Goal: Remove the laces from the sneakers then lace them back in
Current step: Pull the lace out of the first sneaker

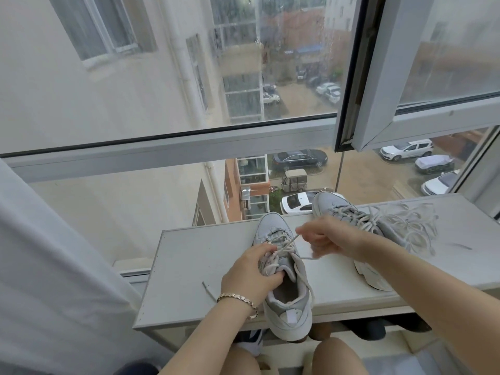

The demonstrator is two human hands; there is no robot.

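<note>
Two pale grey sneakers stand on a white shelf [189, 266] by the window. The near sneaker [286, 301] points away from me, its heel at the shelf's front edge. My left hand [251, 277] grips its tongue and laced upper from the left. My right hand [322, 236] pinches a grey lace [289, 244] and holds it taut, up and to the right of the eyelets. One loose lace end [208, 289] lies on the shelf at the left. The second sneaker [349, 212] sits further right, partly behind my right forearm, its loose laces [411, 223] piled beside it.
A large window [176, 142] rises right behind the shelf, and an opened sash [405, 120] juts in at the upper right. A white curtain [54, 266] hangs at the left. My bare knees [338, 355] show below the shelf edge.
</note>
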